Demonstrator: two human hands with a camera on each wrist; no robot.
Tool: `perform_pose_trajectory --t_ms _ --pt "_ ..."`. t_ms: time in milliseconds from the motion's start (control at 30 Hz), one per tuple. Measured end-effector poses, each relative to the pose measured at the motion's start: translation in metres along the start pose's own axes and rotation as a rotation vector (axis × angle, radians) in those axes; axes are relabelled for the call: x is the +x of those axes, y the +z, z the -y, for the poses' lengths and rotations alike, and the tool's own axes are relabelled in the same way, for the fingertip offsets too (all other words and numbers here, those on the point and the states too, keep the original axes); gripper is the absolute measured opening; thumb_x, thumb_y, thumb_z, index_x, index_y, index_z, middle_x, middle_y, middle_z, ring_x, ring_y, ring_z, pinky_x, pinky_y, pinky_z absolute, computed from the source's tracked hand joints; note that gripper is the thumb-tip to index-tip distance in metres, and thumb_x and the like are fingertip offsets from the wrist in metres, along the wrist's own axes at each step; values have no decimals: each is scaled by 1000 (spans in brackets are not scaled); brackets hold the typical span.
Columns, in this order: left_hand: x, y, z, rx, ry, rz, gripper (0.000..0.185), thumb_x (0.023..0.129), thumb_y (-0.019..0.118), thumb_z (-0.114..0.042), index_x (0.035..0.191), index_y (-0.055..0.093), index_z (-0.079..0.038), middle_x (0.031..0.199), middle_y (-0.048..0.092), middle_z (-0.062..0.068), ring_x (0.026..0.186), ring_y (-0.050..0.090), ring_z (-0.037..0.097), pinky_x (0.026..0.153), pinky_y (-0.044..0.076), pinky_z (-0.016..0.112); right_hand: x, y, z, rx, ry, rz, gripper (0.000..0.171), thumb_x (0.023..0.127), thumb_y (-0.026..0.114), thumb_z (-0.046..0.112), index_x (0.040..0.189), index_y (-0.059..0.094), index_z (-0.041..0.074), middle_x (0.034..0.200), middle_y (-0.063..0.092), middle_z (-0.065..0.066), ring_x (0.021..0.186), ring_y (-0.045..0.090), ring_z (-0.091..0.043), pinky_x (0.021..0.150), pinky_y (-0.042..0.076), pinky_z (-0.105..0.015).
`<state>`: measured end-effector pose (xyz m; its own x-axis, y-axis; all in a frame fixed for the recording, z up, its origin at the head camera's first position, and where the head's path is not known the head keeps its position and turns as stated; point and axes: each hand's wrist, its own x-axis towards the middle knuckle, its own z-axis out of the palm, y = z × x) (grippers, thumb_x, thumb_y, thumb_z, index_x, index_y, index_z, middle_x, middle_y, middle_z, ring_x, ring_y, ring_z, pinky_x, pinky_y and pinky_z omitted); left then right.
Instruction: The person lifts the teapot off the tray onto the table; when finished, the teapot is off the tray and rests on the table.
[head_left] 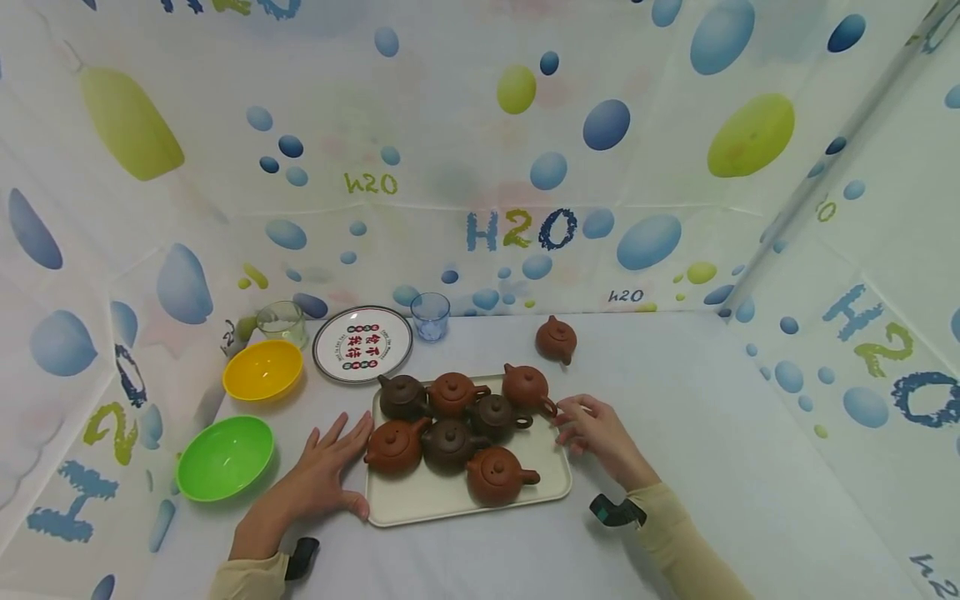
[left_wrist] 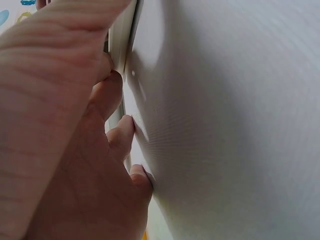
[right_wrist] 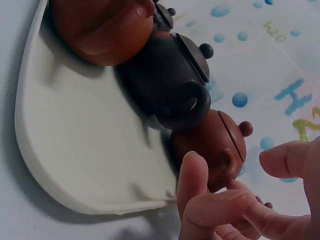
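A cream tray [head_left: 408,504] holds several small clay teapots, some reddish-brown and 3 dark brown. My left hand [head_left: 322,471] rests at the tray's left rim, fingers spread and thumb by the near corner. Its fingertips also show along the rim in the left wrist view. At the tray's right side, my right hand [head_left: 600,437] is loosely bent beside the handle of a reddish-brown teapot [head_left: 525,386], with a gap between thumb and fingers. Nearer me on the tray sits another reddish-brown teapot [head_left: 497,477], its handle pointing right. One dark teapot [right_wrist: 162,75] stands beside them.
Behind the tray, a lone reddish-brown teapot [head_left: 557,340] stands on the white cloth. A lettered plate [head_left: 363,343], a blue glass [head_left: 431,317] and a clear glass [head_left: 282,323] are at the back left. Yellow [head_left: 262,371] and green bowls [head_left: 227,458] stand left.
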<state>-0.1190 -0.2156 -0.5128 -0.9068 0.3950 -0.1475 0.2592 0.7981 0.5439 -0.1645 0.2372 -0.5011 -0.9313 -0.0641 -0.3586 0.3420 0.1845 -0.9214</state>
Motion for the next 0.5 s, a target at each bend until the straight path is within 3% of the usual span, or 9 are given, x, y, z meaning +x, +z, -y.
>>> perform_pose_trajectory --t_ms 133,333,500 --pt "0 0 1 -11 -1 -1 141 55 99 -53 167 31 -3 173 35 21 161 17 58 125 6 83 0 2 1 -43 -5 41 45 111 59 38 137 62 2 116 77 -19 81 74 -15 57 47 -20" --pt "0 1 2 -24 -6 1 141 55 100 -52 167 31 -3 173 34 21 161 15 58 126 4 82 5 6 4 -110 8 113 51 111 56 45 133 65 0 100 76 -9 78 72 -14 58 49 -21" --pt "2 9 14 -61 37 -51 143 53 95 -64 168 33 -8 172 36 22 161 15 59 125 3 83 11 11 5 -105 7 154 50 112 53 44 130 64 -2 93 79 -8 68 66 -12 55 49 -21"
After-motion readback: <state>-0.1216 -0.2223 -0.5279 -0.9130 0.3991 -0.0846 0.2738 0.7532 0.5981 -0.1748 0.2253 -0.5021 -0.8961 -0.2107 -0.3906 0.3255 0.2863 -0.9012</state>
